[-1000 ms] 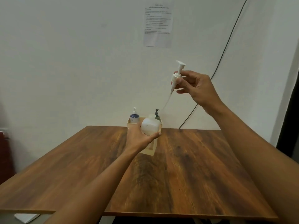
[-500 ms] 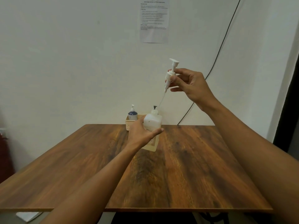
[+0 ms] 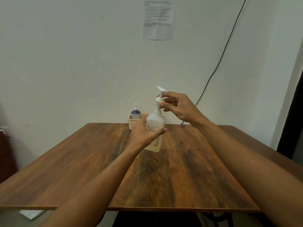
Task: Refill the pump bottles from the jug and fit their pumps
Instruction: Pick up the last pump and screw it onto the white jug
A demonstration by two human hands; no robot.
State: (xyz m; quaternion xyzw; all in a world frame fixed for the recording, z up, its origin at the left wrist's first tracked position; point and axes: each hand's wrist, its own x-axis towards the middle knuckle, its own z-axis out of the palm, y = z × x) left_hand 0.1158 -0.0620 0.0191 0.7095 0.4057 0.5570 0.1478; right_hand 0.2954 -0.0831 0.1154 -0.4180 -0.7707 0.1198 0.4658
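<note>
A square translucent pump bottle (image 3: 155, 122) with pale yellowish liquid low inside stands on the wooden table (image 3: 188, 169). My left hand (image 3: 145, 132) wraps around its body from the left. My right hand (image 3: 177, 107) pinches the collar of a white pump (image 3: 159, 99), which sits just above the bottle's neck with its tube down inside. Behind, a small dark-blue pump bottle (image 3: 135, 113) with a white pump stands in a beige basket (image 3: 131, 119) by the wall. No jug is in view.
The table reaches the white wall, where a printed sheet (image 3: 158, 18) hangs and a black cable (image 3: 218, 66) runs down. A dark red object (image 3: 6, 154) stands at the left edge. Something white (image 3: 32, 213) lies below the table's front edge.
My right hand has come down with the pump, sliding its tube into the bottle. The bottle, held by my left hand, now hides the dark-topped bottle seen behind it earlier.
</note>
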